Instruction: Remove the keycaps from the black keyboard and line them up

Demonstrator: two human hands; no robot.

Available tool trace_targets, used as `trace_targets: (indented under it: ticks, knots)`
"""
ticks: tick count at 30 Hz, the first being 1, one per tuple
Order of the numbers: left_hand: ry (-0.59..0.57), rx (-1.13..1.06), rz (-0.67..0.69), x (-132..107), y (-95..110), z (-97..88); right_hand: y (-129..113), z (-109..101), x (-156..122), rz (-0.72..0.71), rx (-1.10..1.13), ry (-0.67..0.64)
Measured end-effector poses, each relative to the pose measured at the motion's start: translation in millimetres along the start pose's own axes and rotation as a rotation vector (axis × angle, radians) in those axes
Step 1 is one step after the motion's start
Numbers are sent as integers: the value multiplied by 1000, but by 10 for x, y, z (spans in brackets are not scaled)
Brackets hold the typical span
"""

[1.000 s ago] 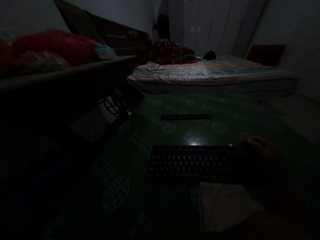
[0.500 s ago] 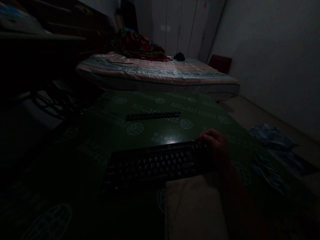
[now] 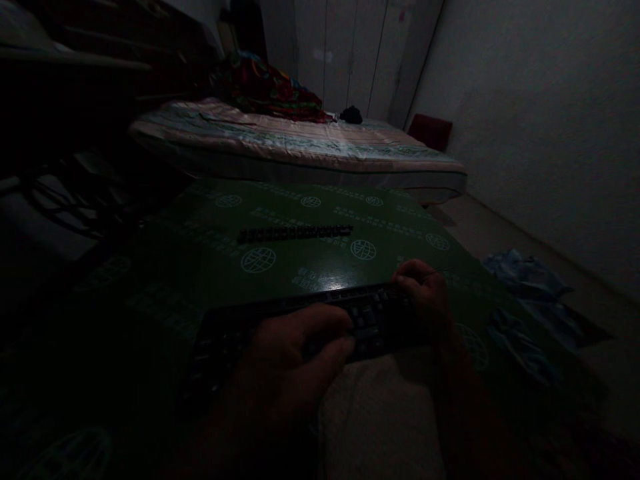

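The room is very dark. A black keyboard (image 3: 373, 320) lies on a green patterned table cover (image 3: 210, 267). My left hand (image 3: 295, 353) rests over the keyboard's middle with fingers curled down onto the keys. My right hand (image 3: 425, 293) grips the keyboard's right end, fingers curled over its far edge. A pale cloth (image 3: 380, 420) lies just in front of the keyboard, under my forearms. A dark strip of small pieces (image 3: 295, 233) lies further back on the cover, apart from both hands.
A bed with a striped sheet (image 3: 300, 143) stands behind the table, with a red patterned bundle (image 3: 270, 90) on it. Dark furniture (image 3: 75, 80) fills the left. Blue cloth (image 3: 525, 280) lies on the floor at right, near a plain wall.
My left hand has come into view and settled on the keyboard. My right hand stays at the keyboard's right end. The camera swung right over the second.
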State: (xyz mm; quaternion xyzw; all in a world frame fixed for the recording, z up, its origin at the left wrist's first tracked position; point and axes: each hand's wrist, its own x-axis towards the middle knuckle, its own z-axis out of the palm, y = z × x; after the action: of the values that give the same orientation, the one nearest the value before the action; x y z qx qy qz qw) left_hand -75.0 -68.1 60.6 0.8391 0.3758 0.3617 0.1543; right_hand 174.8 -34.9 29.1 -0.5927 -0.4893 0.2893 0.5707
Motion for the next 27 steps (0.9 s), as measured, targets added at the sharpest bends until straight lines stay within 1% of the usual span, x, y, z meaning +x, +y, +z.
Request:
trace_targets:
  ticks: [2, 3, 5, 7, 11, 13, 17, 20, 27]
  knots:
    - [-111, 116, 69, 277, 15, 163, -2, 0, -8, -14, -60, -27]
    - [-165, 194, 105, 366, 19, 255, -2, 2, -13, -21, -95, -39]
    - [-264, 175, 133, 454, 21, 434, -2, 11, -21, -43, -149, -59]
    - [-296, 189, 120, 468, 22, 578, 0, 24, -27, -55, -190, -83]
    - [-321, 212, 62, 476, 0, 741, 12, 57, -30, -66, -245, -108]
    - [-314, 218, 21, 499, -31, 791, 21, 75, -32, -74, -254, -111]
    - [-281, 239, -14, 553, -89, 881, 33, 105, -39, -83, -273, -123]
    - [-293, 230, -40, 589, -96, 931, 22, 120, -48, -82, -280, -150]
    - [-247, 211, -31, 601, -138, 1036, 0, 176, -62, -89, -355, -150]
